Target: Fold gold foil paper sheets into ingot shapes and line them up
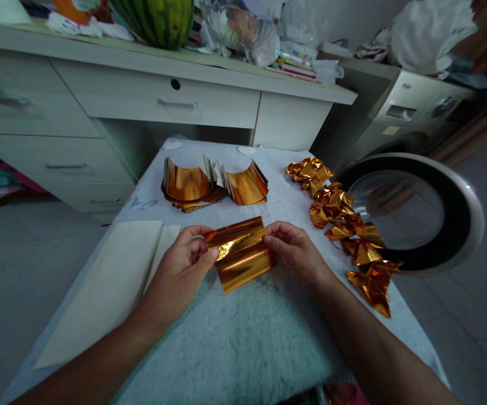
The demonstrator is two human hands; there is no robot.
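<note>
A shiny gold foil sheet [245,261] is stretched between my two hands above the cloth-covered table, with a crease or bend running across it. My left hand [186,264] pinches its left edge between thumb and fingers. On the opposite edge, my right hand [291,250] grips the foil the same way. Beyond the sheet lie two curled stacks of gold foil sheets, a left one [188,183] and a right one [247,185]. Several folded gold foil pieces [331,202] form a row down the table's right side.
Folded white paper [108,281] lies at the table's left, partly behind my left forearm. A washing machine's open round door [463,225] stands close by the right edge. Behind, a white desk [209,107] carries a watermelon [154,22] and a glass bowl [230,28].
</note>
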